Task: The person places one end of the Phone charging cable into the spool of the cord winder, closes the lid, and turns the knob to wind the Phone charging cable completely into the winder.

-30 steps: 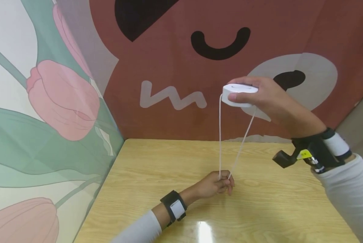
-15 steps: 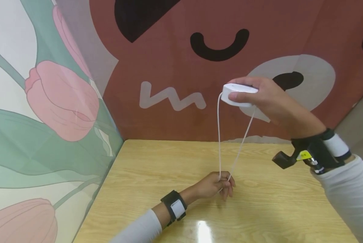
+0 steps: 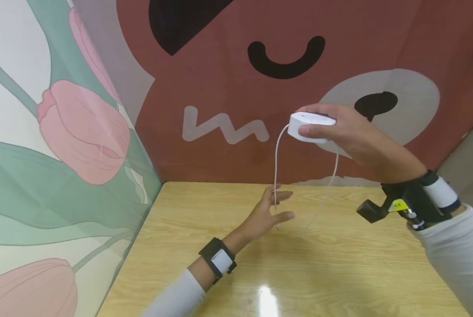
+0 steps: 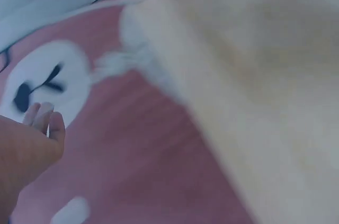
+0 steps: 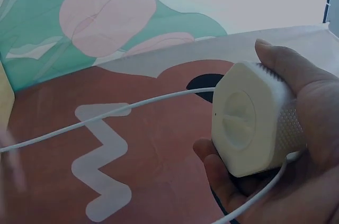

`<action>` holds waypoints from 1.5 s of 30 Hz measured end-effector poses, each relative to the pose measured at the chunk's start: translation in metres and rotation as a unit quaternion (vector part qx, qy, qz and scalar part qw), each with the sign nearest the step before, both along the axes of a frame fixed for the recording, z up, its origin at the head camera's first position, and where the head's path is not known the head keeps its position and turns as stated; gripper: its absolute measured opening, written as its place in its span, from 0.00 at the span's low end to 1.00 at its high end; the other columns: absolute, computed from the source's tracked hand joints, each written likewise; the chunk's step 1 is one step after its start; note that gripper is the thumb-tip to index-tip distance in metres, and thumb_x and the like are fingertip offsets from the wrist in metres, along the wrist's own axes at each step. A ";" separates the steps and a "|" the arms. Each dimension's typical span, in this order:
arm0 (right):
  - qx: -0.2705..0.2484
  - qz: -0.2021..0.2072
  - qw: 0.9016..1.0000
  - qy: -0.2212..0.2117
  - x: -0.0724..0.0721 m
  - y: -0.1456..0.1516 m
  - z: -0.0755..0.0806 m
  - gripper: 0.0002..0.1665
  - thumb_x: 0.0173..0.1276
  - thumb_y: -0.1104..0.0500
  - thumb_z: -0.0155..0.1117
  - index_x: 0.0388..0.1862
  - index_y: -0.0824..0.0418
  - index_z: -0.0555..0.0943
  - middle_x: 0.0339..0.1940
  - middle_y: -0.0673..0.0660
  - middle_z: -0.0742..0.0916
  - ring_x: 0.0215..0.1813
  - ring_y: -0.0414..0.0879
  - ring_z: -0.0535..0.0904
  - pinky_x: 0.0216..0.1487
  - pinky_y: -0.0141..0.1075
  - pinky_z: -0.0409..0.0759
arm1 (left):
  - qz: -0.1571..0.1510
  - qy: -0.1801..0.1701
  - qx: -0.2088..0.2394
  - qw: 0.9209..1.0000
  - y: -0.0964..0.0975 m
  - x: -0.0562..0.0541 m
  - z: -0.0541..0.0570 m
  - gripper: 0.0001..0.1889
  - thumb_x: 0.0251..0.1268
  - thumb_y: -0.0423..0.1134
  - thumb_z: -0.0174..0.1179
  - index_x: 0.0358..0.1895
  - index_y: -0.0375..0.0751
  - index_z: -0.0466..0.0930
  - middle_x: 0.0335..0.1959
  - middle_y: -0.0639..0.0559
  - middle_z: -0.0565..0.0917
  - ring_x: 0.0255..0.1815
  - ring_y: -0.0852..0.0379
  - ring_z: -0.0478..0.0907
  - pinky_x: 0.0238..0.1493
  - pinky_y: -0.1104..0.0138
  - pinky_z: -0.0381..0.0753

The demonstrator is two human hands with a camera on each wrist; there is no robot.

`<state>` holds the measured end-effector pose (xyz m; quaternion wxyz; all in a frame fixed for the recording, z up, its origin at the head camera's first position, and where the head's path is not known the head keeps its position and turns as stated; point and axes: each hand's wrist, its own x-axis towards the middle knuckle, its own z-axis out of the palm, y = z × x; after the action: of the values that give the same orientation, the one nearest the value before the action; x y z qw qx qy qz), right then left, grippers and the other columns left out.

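Note:
My right hand grips a white hexagonal case up in front of the far wall, thumb on its near side. A thin white cord leaves both ends of the case and hangs down; its right strand is blurred low down. Behind the left strand, above the table, my left hand has its fingers and thumb spread apart, with nothing gripped. The right wrist view shows the case with a round dished face and ribbed sides. In the blurred left wrist view, part of a hand appears at the left edge.
The wood-grain table lies beneath both hands. Behind it rises a red-brown printed wall, close to the case. A tulip-patterned panel borders the table's left side. Each wrist wears a black strap.
My left hand has let go of the cord, spread its fingers and moved up and left. The taut strands have gone slack and swung apart. My right hand with the case has barely moved.

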<state>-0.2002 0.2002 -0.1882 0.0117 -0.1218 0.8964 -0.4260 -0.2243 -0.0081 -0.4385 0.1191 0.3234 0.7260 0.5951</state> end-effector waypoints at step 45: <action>0.002 0.092 0.995 0.031 -0.005 -0.013 -0.017 0.41 0.65 0.56 0.75 0.75 0.56 0.70 0.60 0.59 0.82 0.53 0.53 0.78 0.45 0.33 0.84 | 0.099 0.470 0.151 0.864 -0.010 -0.004 0.162 0.18 0.63 0.18 0.63 0.56 0.28 0.80 0.59 0.36 0.84 0.71 0.47 0.76 0.71 0.64 0.77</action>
<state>-0.2053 0.1871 -0.2049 0.0234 -0.2168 0.8820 -0.4177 -0.2286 -0.0178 -0.2767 -0.3465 0.5054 0.6252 0.4834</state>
